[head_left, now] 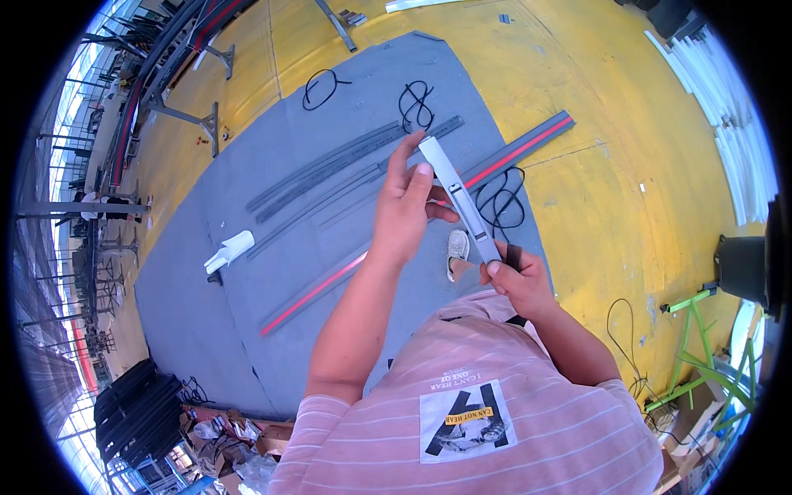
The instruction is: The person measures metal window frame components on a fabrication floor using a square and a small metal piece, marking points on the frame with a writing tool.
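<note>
A slim whitish-metal bar with small slots and fittings along its face (459, 198) is held slanting in front of my body, between both hands. My left hand (403, 210) grips its far end, the thumb near the edge and the fingers partly behind it. My right hand (523, 285) pinches the near end between thumb and fingers. A small dark piece (513, 256) shows at the right fingers; I cannot tell whether it is part of the bar. Below the bar, a long grey profile with a red stripe (528, 147) lies on the floor, partly hidden by my left hand and the bar.
Dark grey strips (330, 169) and looped black cables (501, 202) lie on the grey mat (198, 330). A white piece (231, 251) rests at left. Metal stands (213, 124) are far left; a green frame (697, 355) and black bin (742, 268) stand at right.
</note>
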Demonstrator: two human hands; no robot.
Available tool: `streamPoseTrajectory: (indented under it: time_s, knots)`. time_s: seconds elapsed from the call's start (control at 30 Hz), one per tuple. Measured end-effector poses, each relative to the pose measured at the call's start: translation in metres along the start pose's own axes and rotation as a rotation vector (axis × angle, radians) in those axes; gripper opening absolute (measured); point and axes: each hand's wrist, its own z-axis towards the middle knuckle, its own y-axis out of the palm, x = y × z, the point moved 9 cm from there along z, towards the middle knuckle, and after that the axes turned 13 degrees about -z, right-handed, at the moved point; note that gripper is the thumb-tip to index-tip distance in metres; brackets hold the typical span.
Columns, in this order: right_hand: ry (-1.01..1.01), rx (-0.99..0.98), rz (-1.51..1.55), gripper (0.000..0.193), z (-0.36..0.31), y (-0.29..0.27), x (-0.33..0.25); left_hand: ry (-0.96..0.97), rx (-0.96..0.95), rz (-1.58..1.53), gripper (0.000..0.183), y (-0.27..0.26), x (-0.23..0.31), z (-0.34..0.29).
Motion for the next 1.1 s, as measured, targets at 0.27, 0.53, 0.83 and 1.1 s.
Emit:
streamPoseTrajectory:
  time_s: [0.27,0.53,0.83,1.1]
  knots:
    - [0.051,-0.165,-0.068,0.029,0.141,0.027,-0.068,-0.004,0.089,-0.047,0.044,-0.059,0.073,0.109]
    - [-0.005,-0.156,-0.113,0.024,0.221,0.02,-0.107,0.089,-0.008,-0.086,0.052,-0.074,0.107,0.192]
    - [-0.065,-0.078,-0.213,0.035,0.323,0.023,-0.13,0.023,0.033,-0.114,0.059,-0.112,0.115,0.296]
    - [0.14,-0.086,-0.485,0.032,0.47,0.038,-0.168,0.036,0.149,-0.31,0.054,-0.21,0.109,0.419]
